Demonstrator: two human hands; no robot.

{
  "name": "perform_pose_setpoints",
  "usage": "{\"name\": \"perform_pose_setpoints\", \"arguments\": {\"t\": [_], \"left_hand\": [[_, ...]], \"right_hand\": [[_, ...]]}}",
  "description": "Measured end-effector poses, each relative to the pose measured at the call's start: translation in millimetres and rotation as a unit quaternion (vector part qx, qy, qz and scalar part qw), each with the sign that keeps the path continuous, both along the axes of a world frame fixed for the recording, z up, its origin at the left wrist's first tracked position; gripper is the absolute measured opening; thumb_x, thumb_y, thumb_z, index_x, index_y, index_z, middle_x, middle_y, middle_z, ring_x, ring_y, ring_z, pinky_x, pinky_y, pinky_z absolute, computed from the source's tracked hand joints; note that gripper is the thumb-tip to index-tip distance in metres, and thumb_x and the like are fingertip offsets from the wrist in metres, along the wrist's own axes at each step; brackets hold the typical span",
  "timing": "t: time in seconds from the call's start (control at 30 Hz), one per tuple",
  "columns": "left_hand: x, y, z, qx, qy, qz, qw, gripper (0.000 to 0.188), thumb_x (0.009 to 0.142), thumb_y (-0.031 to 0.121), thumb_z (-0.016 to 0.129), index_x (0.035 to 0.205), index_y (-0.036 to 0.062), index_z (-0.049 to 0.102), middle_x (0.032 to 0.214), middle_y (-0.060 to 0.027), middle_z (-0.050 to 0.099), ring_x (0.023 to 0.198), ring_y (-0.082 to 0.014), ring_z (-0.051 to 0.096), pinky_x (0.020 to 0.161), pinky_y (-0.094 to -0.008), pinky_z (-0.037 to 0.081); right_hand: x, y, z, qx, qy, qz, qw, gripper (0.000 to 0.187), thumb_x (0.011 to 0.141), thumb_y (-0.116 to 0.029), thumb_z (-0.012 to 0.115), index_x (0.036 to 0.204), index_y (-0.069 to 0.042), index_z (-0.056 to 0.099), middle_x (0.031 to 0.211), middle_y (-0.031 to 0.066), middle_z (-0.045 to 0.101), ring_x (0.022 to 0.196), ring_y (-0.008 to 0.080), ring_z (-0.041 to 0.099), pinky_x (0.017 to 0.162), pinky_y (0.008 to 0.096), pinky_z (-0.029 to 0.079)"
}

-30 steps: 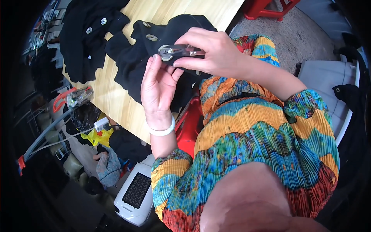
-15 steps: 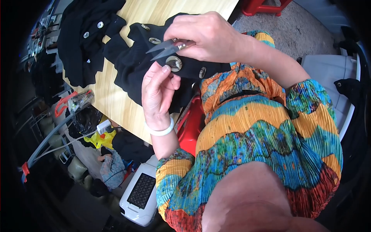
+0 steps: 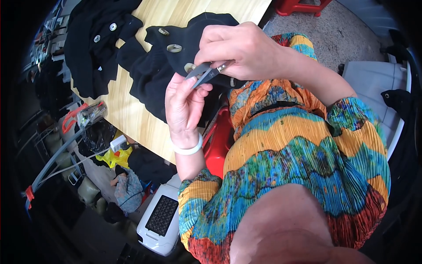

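Observation:
My right hand (image 3: 248, 53) is closed round a pair of small thread snips (image 3: 210, 74), blades angled down to the left. Their tips lie against the thumb and fingers of my left hand (image 3: 187, 105). With thumb and fingers pinched, the left hand holds a large mottled button (image 3: 189, 67) on a black knitted garment (image 3: 154, 83). The snips' blades partly cover that button and the pinch. Further along the same garment are more such buttons, one (image 3: 174, 48) near the middle and another (image 3: 163, 31) beyond it.
Another black garment with pale buttons (image 3: 90, 57) lies at the left on the wooden table (image 3: 132, 125). A clear container (image 3: 91, 114) is by the table's left edge. Red stools (image 3: 217, 149) stand nearby, one at the far right. Another person (image 3: 128, 191) is at lower left.
The snips have swung down and come closer to the left fingers, their tips now over the button's edge. My left hand has shifted slightly right and down.

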State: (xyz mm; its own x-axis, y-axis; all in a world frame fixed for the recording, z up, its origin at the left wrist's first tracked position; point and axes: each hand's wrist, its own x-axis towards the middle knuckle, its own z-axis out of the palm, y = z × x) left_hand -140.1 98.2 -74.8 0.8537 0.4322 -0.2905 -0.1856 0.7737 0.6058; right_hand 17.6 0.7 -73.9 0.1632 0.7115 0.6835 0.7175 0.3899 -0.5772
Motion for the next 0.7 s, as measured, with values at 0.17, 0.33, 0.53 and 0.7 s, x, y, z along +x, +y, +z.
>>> {"name": "perform_pose_setpoints", "arguments": {"t": [0.17, 0.33, 0.53, 0.7], "left_hand": [[-2.6, 0.9, 3.1, 0.038, -0.019, -0.009, 0.999, 0.024, 0.078, -0.003, 0.052, 0.101, -0.0051, 0.048, 0.089, -0.0192, 0.059, 0.066, -0.0243, 0.063, 0.061, -0.0292, 0.055], [-1.4, -5.2, 5.1, 0.030, -0.060, 0.023, 0.997, 0.030, 0.076, -0.003, 0.053, 0.106, -0.0035, 0.049, 0.092, -0.0182, 0.059, 0.067, -0.0260, 0.063, 0.063, -0.0321, 0.055], [-0.2, -6.7, -0.1, 0.043, -0.088, 0.054, 0.994, 0.045, 0.073, 0.002, 0.062, 0.114, -0.0040, 0.043, 0.098, -0.0196, 0.057, 0.076, -0.0285, 0.062, 0.063, -0.0344, 0.056], [-5.7, -4.2, -2.7, 0.114, -0.095, -0.010, 0.989, 0.043, 0.070, 0.003, 0.065, 0.108, -0.0002, 0.047, 0.092, -0.0151, 0.059, 0.073, -0.0248, 0.061, 0.058, -0.0271, 0.053]], "right_hand": [[3.7, -0.7, 10.6, -0.009, -0.045, -0.013, 0.999, 0.010, 0.069, -0.012, 0.061, 0.078, -0.008, 0.056, 0.075, 0.0019, 0.053, 0.063, 0.0183, 0.057, 0.050, 0.0278, 0.044], [18.0, -11.6, 26.0, 0.015, 0.054, -0.095, 0.994, 0.021, 0.070, -0.004, 0.058, 0.091, -0.006, 0.058, 0.069, 0.0037, 0.056, 0.057, 0.0160, 0.054, 0.055, 0.0293, 0.045], [-4.2, -32.1, 23.4, -0.086, 0.262, 0.002, 0.961, 0.027, 0.071, -0.017, 0.068, 0.093, -0.005, 0.056, 0.070, 0.0033, 0.055, 0.059, 0.0096, 0.054, 0.053, 0.0209, 0.044], [-3.8, -20.7, 19.3, -0.036, 0.075, 0.045, 0.995, 0.025, 0.069, -0.008, 0.063, 0.093, -0.011, 0.060, 0.071, 0.0019, 0.057, 0.059, 0.0160, 0.056, 0.051, 0.0237, 0.044]]}}
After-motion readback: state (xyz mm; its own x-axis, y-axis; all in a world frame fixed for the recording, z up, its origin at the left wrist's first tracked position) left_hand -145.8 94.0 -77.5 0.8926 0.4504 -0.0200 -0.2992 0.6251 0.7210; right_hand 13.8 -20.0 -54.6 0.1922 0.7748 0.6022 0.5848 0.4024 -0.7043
